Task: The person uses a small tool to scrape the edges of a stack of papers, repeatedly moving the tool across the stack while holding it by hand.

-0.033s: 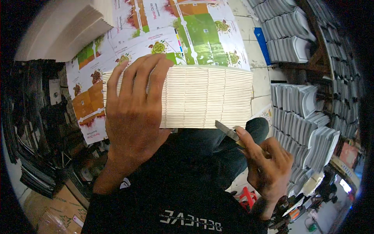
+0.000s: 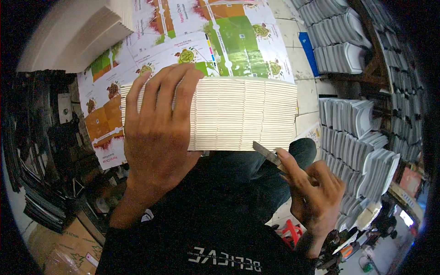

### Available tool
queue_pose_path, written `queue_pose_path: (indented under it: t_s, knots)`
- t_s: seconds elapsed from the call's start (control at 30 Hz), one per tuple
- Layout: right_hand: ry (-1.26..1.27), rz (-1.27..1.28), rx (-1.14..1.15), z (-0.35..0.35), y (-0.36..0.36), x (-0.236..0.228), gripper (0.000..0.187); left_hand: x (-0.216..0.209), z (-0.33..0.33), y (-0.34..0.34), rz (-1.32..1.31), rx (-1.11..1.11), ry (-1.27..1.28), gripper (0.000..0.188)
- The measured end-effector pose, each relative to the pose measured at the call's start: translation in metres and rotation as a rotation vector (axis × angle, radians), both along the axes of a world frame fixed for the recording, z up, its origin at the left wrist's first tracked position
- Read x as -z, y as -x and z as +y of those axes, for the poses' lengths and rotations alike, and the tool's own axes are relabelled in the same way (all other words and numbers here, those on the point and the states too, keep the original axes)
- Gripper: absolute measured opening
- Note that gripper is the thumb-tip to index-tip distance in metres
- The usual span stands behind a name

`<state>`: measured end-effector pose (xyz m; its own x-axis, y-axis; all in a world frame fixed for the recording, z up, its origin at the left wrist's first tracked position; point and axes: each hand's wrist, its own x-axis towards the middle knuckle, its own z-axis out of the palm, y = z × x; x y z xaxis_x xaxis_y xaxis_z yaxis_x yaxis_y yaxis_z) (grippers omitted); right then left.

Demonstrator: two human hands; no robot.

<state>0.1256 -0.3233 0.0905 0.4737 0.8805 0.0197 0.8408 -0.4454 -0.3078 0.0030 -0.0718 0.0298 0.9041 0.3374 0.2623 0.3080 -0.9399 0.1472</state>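
A cream block of stacked, folded paper sections [image 2: 243,114] lies in front of me, its ridged side up, crossed by several lines of stitching. My left hand [image 2: 160,110] rests flat over its left part, fingers stretched toward the far edge; the thumb is hidden. At the near edge, right of the middle, the blade tip of a cutter knife [image 2: 267,153] meets or nearly meets the block. Closed around the knife is my right hand [image 2: 316,192], which covers most of the handle.
Printed sheets [image 2: 238,46] in white, green and orange lie beneath and beyond the block. A tall pale paper stack [image 2: 87,36] stands far left. Dark stacked items [image 2: 39,137] fill the left side. Piles of folded paper [image 2: 353,119] line the right, near a blue strip [image 2: 308,54].
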Motion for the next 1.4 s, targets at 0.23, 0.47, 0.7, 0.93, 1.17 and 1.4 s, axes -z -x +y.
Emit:
queue_pose_path:
  t_s: [0.23, 0.47, 0.7, 0.93, 1.17, 1.4]
  knots:
    - [-0.002, -0.034, -0.005, 0.003, 0.001, 0.006, 0.061, 0.0, 0.0, 0.001, -0.017, 0.004, 0.012, 0.068]
    - [-0.072, -0.072, 0.053, 0.011, 0.005, 0.017, 0.062, 0.008, 0.001, 0.002, -0.044, 0.012, -0.043, 0.068]
    - [-0.06, 0.053, 0.069, 0.006, 0.001, 0.007, 0.071, 0.002, -0.002, 0.004, -0.017, -0.005, -0.016, 0.067]
    - [-0.039, 0.014, 0.032, 0.009, -0.001, 0.006, 0.067, 0.003, -0.002, 0.004, -0.024, -0.004, 0.007, 0.067]
    - [-0.017, -0.049, 0.058, 0.01, 0.005, 0.012, 0.069, 0.003, -0.002, 0.004, -0.017, -0.007, -0.007, 0.066]
    - [-0.139, 0.012, 0.164, 0.019, 0.003, 0.013, 0.073, -0.002, -0.007, 0.005, 0.003, -0.016, 0.009, 0.066]
